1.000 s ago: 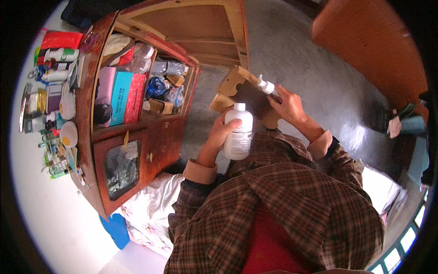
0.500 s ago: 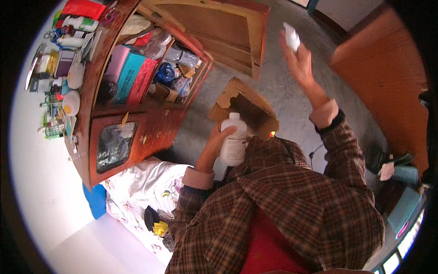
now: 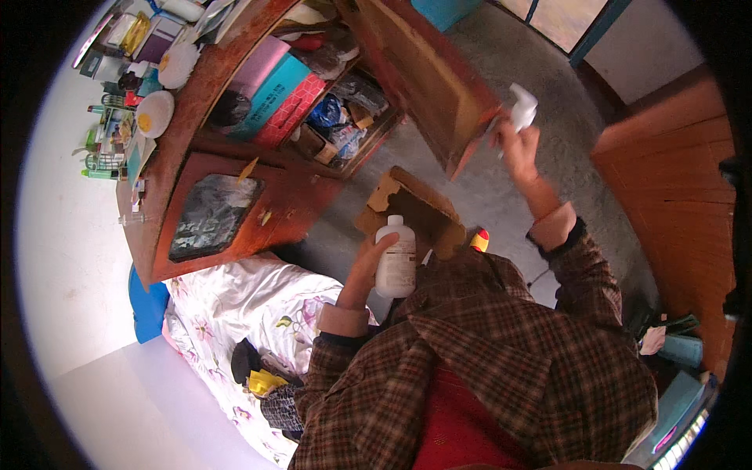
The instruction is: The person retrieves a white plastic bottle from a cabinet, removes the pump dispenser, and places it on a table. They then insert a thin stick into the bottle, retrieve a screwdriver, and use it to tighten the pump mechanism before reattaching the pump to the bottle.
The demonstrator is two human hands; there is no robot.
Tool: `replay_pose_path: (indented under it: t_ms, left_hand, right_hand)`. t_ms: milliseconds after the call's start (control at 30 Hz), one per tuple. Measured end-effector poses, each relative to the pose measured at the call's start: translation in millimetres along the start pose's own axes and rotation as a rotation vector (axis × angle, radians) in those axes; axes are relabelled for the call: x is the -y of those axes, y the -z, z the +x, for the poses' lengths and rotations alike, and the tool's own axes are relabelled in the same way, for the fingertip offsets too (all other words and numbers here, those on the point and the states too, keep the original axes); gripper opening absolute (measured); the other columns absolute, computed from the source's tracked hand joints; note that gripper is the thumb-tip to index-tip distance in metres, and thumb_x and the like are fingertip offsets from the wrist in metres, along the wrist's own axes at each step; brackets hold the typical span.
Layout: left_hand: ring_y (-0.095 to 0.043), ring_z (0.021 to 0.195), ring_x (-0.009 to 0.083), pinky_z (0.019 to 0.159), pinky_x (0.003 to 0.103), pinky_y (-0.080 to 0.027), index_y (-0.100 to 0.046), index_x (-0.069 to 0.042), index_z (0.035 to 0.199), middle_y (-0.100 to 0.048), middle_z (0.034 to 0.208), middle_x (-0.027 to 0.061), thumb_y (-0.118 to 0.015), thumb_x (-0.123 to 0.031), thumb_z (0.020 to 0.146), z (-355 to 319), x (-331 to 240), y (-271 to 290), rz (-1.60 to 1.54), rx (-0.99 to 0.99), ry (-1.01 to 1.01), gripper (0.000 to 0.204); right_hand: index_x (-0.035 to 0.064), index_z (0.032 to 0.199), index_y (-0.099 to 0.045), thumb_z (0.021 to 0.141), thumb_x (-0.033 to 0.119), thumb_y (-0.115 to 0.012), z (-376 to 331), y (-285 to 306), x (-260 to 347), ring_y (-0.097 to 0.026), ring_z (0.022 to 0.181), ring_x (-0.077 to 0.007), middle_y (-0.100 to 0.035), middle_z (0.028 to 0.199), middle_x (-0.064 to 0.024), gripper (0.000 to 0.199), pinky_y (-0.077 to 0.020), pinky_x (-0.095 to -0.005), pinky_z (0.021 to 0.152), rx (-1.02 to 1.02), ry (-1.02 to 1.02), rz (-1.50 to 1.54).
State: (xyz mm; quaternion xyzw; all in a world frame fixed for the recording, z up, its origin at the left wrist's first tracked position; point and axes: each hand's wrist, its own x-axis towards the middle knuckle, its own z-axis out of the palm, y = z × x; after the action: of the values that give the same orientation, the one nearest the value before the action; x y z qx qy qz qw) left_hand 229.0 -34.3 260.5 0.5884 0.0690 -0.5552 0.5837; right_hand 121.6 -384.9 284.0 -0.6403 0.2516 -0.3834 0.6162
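My left hand (image 3: 364, 265) is wrapped around a white bottle (image 3: 396, 270) with a narrow neck and a printed label, held upright in front of my jacket. Whether the neck is open or capped, I cannot tell. Farther out to the right, my raised right hand (image 3: 522, 155) grips a white spray-bottle head (image 3: 522, 108), well apart from the bottle. Motion blurs its nozzle a little. Just beyond the bottle, an opened cardboard box (image 3: 423, 205) sits on the grey floor.
At the left stands a wooden cabinet (image 3: 270, 227) with stacked boxes inside; its open door (image 3: 446, 86) reaches toward my right hand. Toiletries crowd its top. A bed with a flowered sheet (image 3: 223, 305) lies near left, and a wooden panel (image 3: 674, 188) stands at right.
My view has turned, so the cabinet and its door sit farther right. My right hand with the spray head has come lower and nearer; the bottle stays in my left hand.
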Motion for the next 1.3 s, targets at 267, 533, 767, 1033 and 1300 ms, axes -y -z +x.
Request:
replay_pose_path:
  t_ms: [267, 533, 767, 1033, 1300]
  left_hand:
    - [-0.069, 0.086, 0.0276, 0.073, 0.04, -0.058, -0.055, 0.004, 0.126, -0.067, 0.103, 0.0168, -0.071, -0.034, 0.088, -37.0, 0.7, 133.5, -0.03, -0.065, -0.004, 0.056]
    - [-0.069, 0.083, 0.0247, 0.071, 0.039, -0.058, -0.053, 0.001, 0.126, -0.067, 0.1, 0.014, -0.071, -0.022, 0.089, -85.5, 2.9, 214.1, -0.228, -0.146, -0.149, 0.046]
    - [-0.069, 0.079, 0.0232, 0.069, 0.037, -0.058, -0.057, 0.001, 0.121, -0.068, 0.098, 0.0129, -0.069, -0.024, 0.09, -93.9, -9.0, 236.5, -0.24, -0.199, -0.204, 0.042]
    - [-0.068, 0.086, 0.0213, 0.073, 0.035, -0.057, -0.058, 0.002, 0.122, -0.068, 0.103, 0.0121, -0.072, -0.022, 0.089, -48.4, -64.7, 199.6, -0.099, -0.051, -0.221, 0.043]
    - [-0.069, 0.085, 0.0224, 0.071, 0.035, -0.057, -0.057, 0.001, 0.123, -0.068, 0.104, 0.013, -0.075, -0.024, 0.086, 40.0, -126.8, 75.0, 0.168, 0.207, -0.13, 0.049]
  right_hand:
    - [-0.0001, 0.109, -0.066, 0.09, 0.008, -0.059, -37.4, -227.7, -16.0, -0.064, 0.07, -0.0155, -0.071, 0.09, -0.0104, 0.021, -0.0516, -0.033, 0.063, 0.557, 0.187, -0.222]
    - [0.0027, 0.107, -0.065, 0.084, 0.013, -0.059, 30.9, -435.6, -20.1, -0.062, 0.103, -0.0394, -0.064, 0.108, -0.0199, 0.025, -0.0507, -0.0485, 0.087, 0.699, 0.501, -0.533]
    - [0.0047, 0.115, -0.066, 0.084, 0.011, -0.061, 61.7, -499.7, -39.4, -0.058, 0.109, -0.0365, -0.061, 0.106, -0.0157, 0.031, -0.0491, -0.0465, 0.091, 0.741, 0.555, -0.537]
    - [0.0031, 0.115, -0.067, 0.085, 0.02, -0.066, 36.6, -403.3, -54.4, -0.069, 0.086, -0.0333, -0.068, 0.093, -0.0204, 0.034, -0.0519, -0.0444, 0.075, 0.703, 0.25, -0.491]
    - [-0.0009, 0.099, -0.072, 0.085, 0.047, -0.076, -15.6, -146.9, -22.3, -0.061, 0.071, -0.0161, -0.068, 0.076, -0.0101, 0.05, -0.0488, -0.0335, 0.064, 0.35, -0.347, -0.291]
